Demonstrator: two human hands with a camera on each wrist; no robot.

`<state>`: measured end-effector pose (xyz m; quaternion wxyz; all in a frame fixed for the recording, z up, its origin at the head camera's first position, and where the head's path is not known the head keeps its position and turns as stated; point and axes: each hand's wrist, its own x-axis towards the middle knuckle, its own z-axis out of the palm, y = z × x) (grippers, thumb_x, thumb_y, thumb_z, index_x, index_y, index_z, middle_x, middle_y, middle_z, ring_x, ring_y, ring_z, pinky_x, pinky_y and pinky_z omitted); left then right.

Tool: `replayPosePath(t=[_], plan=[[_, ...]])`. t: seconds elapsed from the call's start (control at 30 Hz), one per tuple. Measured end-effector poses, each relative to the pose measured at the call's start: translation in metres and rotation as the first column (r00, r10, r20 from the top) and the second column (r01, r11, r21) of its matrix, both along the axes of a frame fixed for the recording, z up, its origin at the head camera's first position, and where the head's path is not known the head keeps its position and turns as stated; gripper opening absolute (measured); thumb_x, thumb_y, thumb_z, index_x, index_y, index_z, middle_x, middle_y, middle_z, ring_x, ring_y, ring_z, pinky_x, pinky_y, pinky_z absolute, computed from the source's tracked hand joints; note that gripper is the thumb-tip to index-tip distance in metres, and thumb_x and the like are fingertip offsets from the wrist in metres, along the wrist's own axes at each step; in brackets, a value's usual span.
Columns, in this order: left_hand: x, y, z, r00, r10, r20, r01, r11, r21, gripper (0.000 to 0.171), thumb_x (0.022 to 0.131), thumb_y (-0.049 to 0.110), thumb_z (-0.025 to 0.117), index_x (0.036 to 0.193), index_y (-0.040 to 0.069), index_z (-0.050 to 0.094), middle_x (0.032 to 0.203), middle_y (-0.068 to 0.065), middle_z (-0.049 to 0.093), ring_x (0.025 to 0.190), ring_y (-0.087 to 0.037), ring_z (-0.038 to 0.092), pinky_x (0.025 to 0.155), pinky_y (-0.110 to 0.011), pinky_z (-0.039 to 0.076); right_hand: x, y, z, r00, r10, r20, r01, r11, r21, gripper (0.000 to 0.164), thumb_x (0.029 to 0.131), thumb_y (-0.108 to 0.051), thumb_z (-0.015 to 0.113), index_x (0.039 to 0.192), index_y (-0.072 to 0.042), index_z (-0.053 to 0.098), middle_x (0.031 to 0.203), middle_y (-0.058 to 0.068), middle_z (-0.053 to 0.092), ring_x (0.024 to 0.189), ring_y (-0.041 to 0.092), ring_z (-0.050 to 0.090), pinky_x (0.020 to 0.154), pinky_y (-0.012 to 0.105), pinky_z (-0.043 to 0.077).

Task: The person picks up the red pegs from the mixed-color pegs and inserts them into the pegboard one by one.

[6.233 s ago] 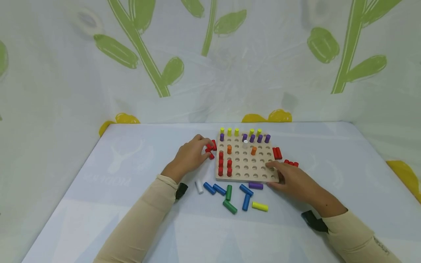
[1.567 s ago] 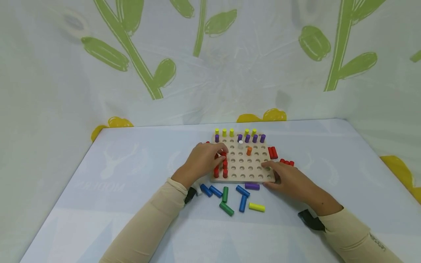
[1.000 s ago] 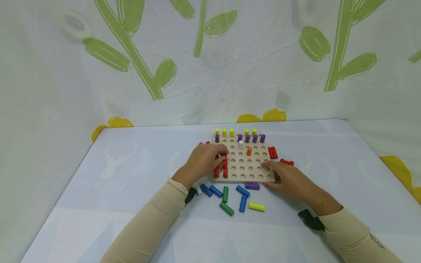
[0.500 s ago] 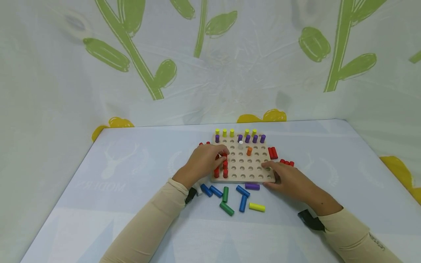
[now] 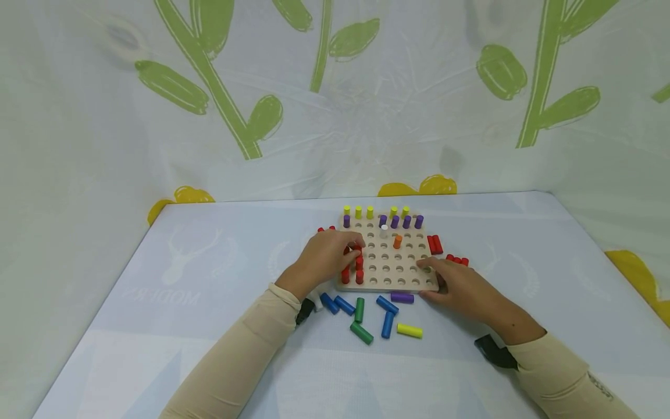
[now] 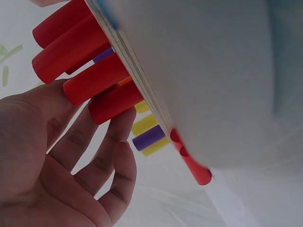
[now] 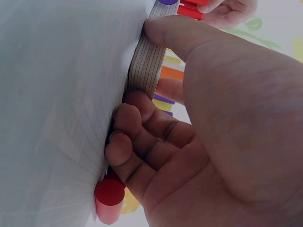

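Observation:
A wooden pegboard (image 5: pixel 392 262) lies flat with upright pegs in some of its holes. Over its left side my left hand (image 5: pixel 323 256) pinches a red peg (image 5: pixel 357 249) between thumb and fingers, at the second column. Red pegs (image 6: pixel 94 80) stand around those fingers in the left wrist view; the orange peg behind is mostly hidden. My right hand (image 5: pixel 466 294) grips the board's near right corner, thumb on the front edge, index finger on top, the other fingers (image 7: pixel 128 118) curled against the side. Yellow pegs (image 5: pixel 370 212) and purple pegs (image 5: pixel 407 222) fill much of the back rows.
In front of the board lie loose blue pegs (image 5: pixel 387 325), green pegs (image 5: pixel 362 333), a yellow peg (image 5: pixel 409 330) and a purple peg (image 5: pixel 402 298). Loose red pegs (image 5: pixel 435 244) lie to the right; others (image 5: pixel 321 230) lie behind my left hand. A patterned cloth (image 5: pixel 419 116) hangs behind the table.
From the loose red pegs left of the board, my left hand has moved right, over the board, with a red peg. During the last second both hands stay nearly still; the right keeps its grip.

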<state>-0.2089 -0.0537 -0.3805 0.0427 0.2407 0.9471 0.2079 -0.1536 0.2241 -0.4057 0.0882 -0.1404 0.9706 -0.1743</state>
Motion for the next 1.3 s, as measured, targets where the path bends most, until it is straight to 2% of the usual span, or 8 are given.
replayPosePath(t=[0.23, 0.43, 0.63, 0.8, 0.9, 1.03, 1.13, 1.3], plan=[[0.0, 0.0, 0.0, 1.0, -0.007, 0.01, 0.007, 1.0, 0.006, 0.023, 0.096, 0.024, 0.069, 0.118, 0.019, 0.073, 0.104, 0.004, 0.074, 0.086, -0.011, 0.061, 0.08, -0.026, 0.054, 0.0, 0.0, 0.001, 1.0, -0.001, 0.0, 0.001, 1.0, -0.003, 0.066, 0.085, -0.035, 0.08, 0.141, -0.013, 0.054, 0.133, 0.015, 0.063, 0.103, 0.023, 0.059, 0.098, 0.049, 0.054], [0.0, 0.0, 0.002, 1.0, -0.009, 0.013, 0.009, 1.0, 0.004, 0.024, 0.096, 0.024, 0.069, 0.119, 0.02, 0.073, 0.106, 0.004, 0.074, 0.086, -0.011, 0.06, 0.078, -0.024, 0.053, 0.0, 0.001, 0.001, 1.0, 0.006, -0.014, -0.006, 1.0, -0.005, 0.066, 0.085, -0.035, 0.08, 0.141, -0.013, 0.054, 0.138, 0.016, 0.06, 0.116, 0.03, 0.061, 0.1, 0.051, 0.051], [-0.001, 0.0, 0.0, 1.0, -0.021, 0.008, 0.021, 1.0, -0.008, 0.027, 0.096, 0.025, 0.068, 0.123, 0.02, 0.071, 0.109, 0.005, 0.074, 0.088, -0.011, 0.061, 0.083, -0.026, 0.054, 0.0, 0.001, 0.0, 1.0, 0.003, -0.003, -0.003, 1.0, -0.003, 0.067, 0.084, -0.035, 0.08, 0.142, -0.013, 0.053, 0.133, 0.015, 0.062, 0.105, 0.024, 0.06, 0.098, 0.05, 0.053], [-0.001, -0.003, 0.001, 0.998, -0.034, -0.055, 0.034, 0.999, -0.01, 0.028, 0.096, 0.026, 0.069, 0.123, 0.019, 0.07, 0.11, 0.005, 0.075, 0.093, -0.012, 0.066, 0.088, -0.032, 0.055, -0.001, 0.001, -0.002, 1.0, 0.003, -0.004, -0.003, 1.0, -0.006, 0.066, 0.084, -0.034, 0.08, 0.141, -0.013, 0.054, 0.134, 0.016, 0.062, 0.107, 0.025, 0.061, 0.098, 0.05, 0.053], [-0.001, -0.005, 0.004, 0.997, -0.019, -0.078, 0.019, 1.0, -0.007, 0.027, 0.095, 0.025, 0.07, 0.121, 0.02, 0.071, 0.108, 0.004, 0.075, 0.094, -0.014, 0.067, 0.088, -0.035, 0.054, -0.001, 0.001, -0.003, 1.0, 0.001, 0.001, -0.001, 1.0, -0.012, 0.066, 0.084, -0.034, 0.08, 0.141, -0.013, 0.054, 0.135, 0.016, 0.062, 0.108, 0.026, 0.061, 0.098, 0.05, 0.053], [-0.002, -0.009, 0.009, 0.997, 0.028, -0.078, -0.028, 1.0, 0.002, 0.026, 0.095, 0.024, 0.07, 0.121, 0.022, 0.07, 0.107, 0.004, 0.074, 0.094, -0.014, 0.065, 0.087, -0.033, 0.054, -0.001, 0.002, -0.004, 1.0, 0.0, 0.016, 0.0, 1.0, -0.015, 0.067, 0.084, -0.035, 0.08, 0.141, -0.013, 0.054, 0.131, 0.015, 0.063, 0.099, 0.021, 0.059, 0.096, 0.048, 0.055], [-0.004, -0.014, 0.013, 0.995, 0.059, -0.086, -0.057, 0.998, 0.017, 0.026, 0.096, 0.024, 0.069, 0.122, 0.022, 0.07, 0.109, 0.003, 0.074, 0.096, -0.015, 0.066, 0.088, -0.033, 0.055, -0.001, 0.002, -0.005, 1.0, 0.003, 0.01, -0.003, 1.0, -0.013, 0.067, 0.084, -0.035, 0.08, 0.141, -0.013, 0.053, 0.132, 0.015, 0.063, 0.101, 0.022, 0.06, 0.096, 0.047, 0.055], [-0.01, -0.024, 0.016, 0.992, 0.082, -0.099, -0.078, 0.996, 0.036, 0.027, 0.097, 0.025, 0.068, 0.123, 0.019, 0.071, 0.121, 0.001, 0.072, 0.107, -0.018, 0.067, 0.094, -0.038, 0.055, -0.002, 0.003, -0.006, 1.0, 0.011, -0.006, -0.011, 1.0, -0.011, 0.067, 0.084, -0.034, 0.08, 0.141, -0.012, 0.053, 0.134, 0.016, 0.062, 0.104, 0.024, 0.06, 0.096, 0.048, 0.055]])
